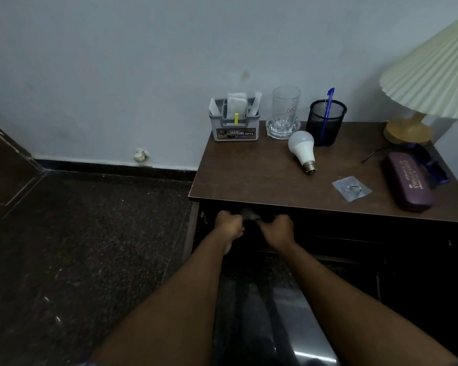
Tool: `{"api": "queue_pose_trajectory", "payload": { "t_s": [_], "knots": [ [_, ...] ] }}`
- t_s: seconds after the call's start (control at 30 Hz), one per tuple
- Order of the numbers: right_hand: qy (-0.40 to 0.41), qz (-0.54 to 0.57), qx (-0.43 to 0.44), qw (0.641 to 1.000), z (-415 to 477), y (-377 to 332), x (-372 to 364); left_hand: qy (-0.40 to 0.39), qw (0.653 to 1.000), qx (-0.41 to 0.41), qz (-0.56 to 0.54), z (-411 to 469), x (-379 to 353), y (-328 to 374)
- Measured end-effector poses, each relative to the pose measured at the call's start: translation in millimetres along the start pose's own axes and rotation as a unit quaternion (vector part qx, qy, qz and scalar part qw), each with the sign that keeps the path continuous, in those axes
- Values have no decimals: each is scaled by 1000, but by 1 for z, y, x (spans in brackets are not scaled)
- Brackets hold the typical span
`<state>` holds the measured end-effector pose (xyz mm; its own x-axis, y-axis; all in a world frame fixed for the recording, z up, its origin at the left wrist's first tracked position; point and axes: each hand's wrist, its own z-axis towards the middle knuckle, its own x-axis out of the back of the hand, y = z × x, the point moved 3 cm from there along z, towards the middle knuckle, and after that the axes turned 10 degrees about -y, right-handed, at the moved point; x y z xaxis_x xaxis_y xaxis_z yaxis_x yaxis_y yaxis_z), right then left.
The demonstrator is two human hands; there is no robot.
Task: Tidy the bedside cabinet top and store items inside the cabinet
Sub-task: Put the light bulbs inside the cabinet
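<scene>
The brown bedside cabinet [249, 178] stands against the wall with its dark front opening below the top. My left hand [229, 224] and my right hand [278, 229] reach into that opening just under the top's front edge. Both are curled around a small grey blurred object [250, 214] held between them; what it is cannot be made out. On the top lie a white light bulb [302, 149], a clear packet with a hook [351, 188], a purple glasses case [407, 180] and blue glasses [431, 165].
At the back of the top stand a grey organiser [234, 125], a glass on a glass dish [284, 112], a black mesh pen cup with a blue pen [325, 122] and a lamp with a pleated shade [428, 75]. Dark speckled floor [90, 233] lies left.
</scene>
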<state>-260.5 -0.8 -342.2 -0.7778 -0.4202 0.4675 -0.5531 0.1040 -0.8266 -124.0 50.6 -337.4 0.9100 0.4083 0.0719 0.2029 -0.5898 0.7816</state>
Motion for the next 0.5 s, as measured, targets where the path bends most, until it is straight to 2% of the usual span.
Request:
{"api": "queue_pose_trajectory", "payload": {
  "t_s": [0.13, 0.27, 0.4, 0.5],
  "knots": [
    [-118, -82, -113, 983, 28, -3, -17, 1, 998, -1, -64, 19, 4, -4],
    [-196, -117, -112, 967, 39, -17, -30, -1, 994, 17, -105, 35, 8, -7],
    [-244, -81, -113, 960, 46, -20, -36, -6, 996, 38, -80, 51, 9, -10],
    [-236, -170, -49, 955, 49, -24, -33, 12, 997, 39, -69, 60, 9, -16]
  ]
}}
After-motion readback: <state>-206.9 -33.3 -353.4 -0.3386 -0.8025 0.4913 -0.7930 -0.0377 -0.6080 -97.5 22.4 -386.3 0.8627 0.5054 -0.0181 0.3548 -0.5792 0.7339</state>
